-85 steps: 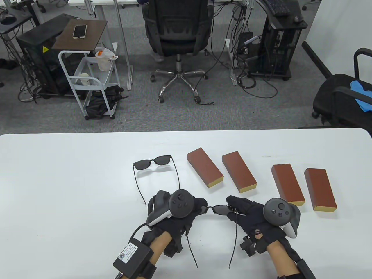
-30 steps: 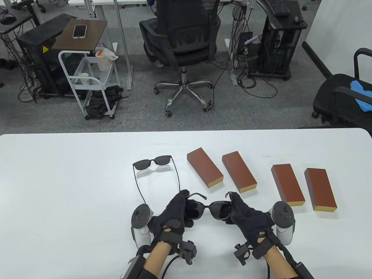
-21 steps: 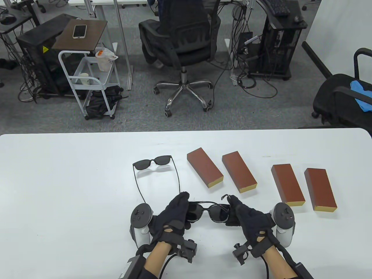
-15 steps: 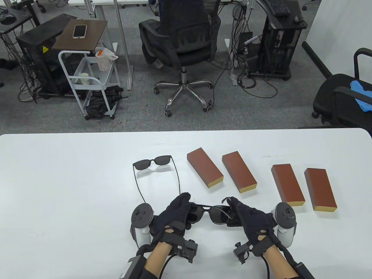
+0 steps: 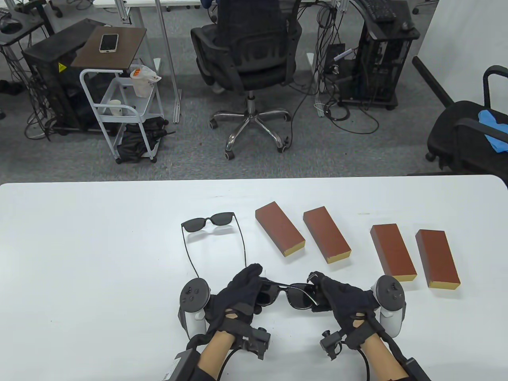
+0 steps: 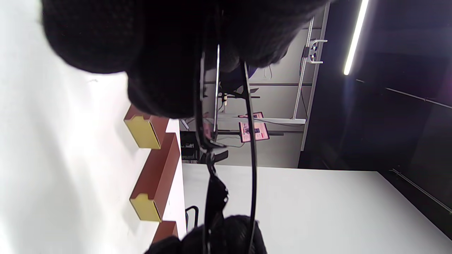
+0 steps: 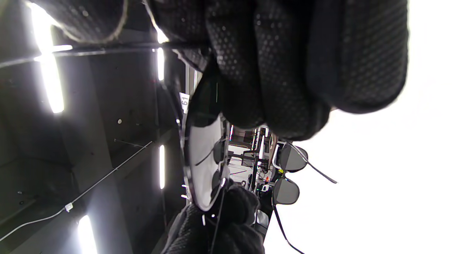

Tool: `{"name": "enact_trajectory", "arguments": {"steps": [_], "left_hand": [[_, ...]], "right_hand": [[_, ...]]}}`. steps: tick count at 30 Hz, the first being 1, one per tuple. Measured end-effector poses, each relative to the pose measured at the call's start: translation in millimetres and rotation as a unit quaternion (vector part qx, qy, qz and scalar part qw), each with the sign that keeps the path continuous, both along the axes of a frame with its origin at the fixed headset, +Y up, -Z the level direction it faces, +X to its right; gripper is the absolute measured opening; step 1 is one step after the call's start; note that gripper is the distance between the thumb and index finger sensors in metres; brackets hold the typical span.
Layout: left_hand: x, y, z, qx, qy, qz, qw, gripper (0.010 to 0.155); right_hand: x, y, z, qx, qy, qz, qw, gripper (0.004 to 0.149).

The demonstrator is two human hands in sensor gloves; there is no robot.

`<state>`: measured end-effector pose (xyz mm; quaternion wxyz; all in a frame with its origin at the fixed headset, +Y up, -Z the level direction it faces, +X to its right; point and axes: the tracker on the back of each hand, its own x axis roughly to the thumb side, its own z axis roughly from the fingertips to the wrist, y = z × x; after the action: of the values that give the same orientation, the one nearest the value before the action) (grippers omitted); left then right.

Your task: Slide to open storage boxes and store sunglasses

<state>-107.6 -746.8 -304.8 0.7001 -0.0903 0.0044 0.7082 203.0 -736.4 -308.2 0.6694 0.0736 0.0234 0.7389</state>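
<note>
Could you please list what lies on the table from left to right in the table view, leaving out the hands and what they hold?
Open sunglasses → first brown box → second brown box → third brown box → fourth brown box.
</note>
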Motion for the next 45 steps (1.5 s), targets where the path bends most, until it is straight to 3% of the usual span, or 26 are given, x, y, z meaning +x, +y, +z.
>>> {"name": "enact_trajectory", "arguments": {"steps": [8, 16, 25, 33, 37, 41, 45], "left_hand": [[10.2, -3.6, 1.8, 0.002, -0.072, 0.088, 0.994, 0.073], [22.4, 1.9, 6.1, 0.014, -0.125, 0.106, 0.986, 0.079], [25.5, -1.1, 4.4, 0.012, -0.167, 0.100, 0.981, 0.078], [23.1, 0.5, 2.0, 0.006, -0.152, 0.044, 0.987, 0.063], [20.1, -4.4, -0.1, -0.010, -0.134, 0.012, 0.991, 0.053], [17.4, -11.5, -3.0, -0.029, -0.142, 0.032, 0.989, 0.052], [13.6, -15.1, -6.0, -0.028, -0.148, 0.009, 0.989, 0.052]], "right_hand": [[9.1, -0.6, -0.5, -0.014, -0.039, 0.008, 0.999, 0.057], [19.9, 3.4, 0.3, -0.021, -0.080, 0.048, 0.995, 0.052], [23.4, 8.6, 0.3, -0.012, -0.101, 0.088, 0.991, 0.045], [22.9, 12.2, 1.1, -0.007, -0.098, 0.110, 0.989, 0.044], [20.1, 18.3, 2.4, 0.027, -0.092, 0.146, 0.985, 0.041], [11.9, 27.5, 9.0, 0.094, -0.117, 0.212, 0.966, 0.046], [-7.8, 41.6, 17.0, 0.219, -0.078, 0.309, 0.922, 0.046]]}}
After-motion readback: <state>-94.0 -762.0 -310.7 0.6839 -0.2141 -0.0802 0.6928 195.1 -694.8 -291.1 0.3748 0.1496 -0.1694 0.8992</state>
